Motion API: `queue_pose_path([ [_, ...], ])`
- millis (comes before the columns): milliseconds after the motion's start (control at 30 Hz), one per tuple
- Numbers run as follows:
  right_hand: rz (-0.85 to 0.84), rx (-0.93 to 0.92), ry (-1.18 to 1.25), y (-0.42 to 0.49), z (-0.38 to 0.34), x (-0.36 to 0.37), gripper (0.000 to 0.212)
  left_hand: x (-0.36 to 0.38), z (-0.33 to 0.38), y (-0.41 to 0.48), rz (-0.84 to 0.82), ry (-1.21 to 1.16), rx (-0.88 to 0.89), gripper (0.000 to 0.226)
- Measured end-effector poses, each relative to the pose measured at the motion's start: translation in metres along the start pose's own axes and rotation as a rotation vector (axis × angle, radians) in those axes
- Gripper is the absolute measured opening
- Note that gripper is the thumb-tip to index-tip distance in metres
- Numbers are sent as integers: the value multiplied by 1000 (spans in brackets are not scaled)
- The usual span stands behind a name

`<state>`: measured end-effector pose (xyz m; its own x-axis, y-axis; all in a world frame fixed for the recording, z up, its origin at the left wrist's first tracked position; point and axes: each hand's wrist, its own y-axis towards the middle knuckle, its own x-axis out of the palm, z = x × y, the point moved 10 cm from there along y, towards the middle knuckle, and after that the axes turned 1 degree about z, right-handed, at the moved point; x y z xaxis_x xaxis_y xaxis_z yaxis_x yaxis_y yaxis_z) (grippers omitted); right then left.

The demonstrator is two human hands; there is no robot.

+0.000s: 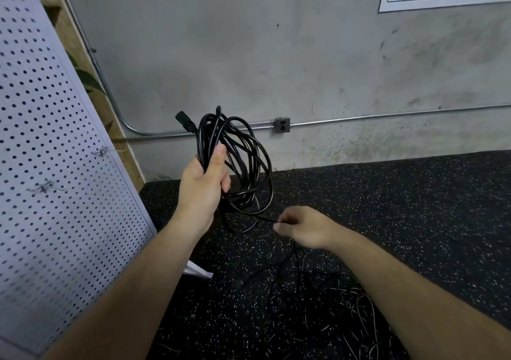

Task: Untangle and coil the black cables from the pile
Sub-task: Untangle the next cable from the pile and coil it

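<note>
mid-coil: left hand [201, 185] grips the coil [243, 160], right hand [301, 228] pinches the loose strand [265, 217]. next loop probably needs slack from the pile [331, 304].

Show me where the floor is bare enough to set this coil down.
The mat is bare right of the right hand, up to the wall. Crowded: the cable pile under the right forearm, and the strand trailing from the coil in the left hand to the right hand's pinch.
</note>
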<state>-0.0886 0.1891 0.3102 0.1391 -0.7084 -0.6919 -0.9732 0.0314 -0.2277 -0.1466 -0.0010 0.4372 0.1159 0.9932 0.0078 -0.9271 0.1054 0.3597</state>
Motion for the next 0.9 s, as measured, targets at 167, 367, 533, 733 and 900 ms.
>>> queue_pose_path([
  [167,-86,148,438,1,33,-8,57,-25,3,9,11,182,91,40],
  [367,-65,256,1169,-3,20,-36,17,-33,-4,14,-3,465,165,26],
  [533,-48,17,1722,-8,-38,-64,31,-8,-9,5,-44,549,172,19],
  [733,9,-185,1467,-14,-96,-62,11,34,-8,-17,-168,457,153,18],
  [900,226,-205,1132,-18,-93,-71,17,52,-14,-27,-274,301,83,23],
])
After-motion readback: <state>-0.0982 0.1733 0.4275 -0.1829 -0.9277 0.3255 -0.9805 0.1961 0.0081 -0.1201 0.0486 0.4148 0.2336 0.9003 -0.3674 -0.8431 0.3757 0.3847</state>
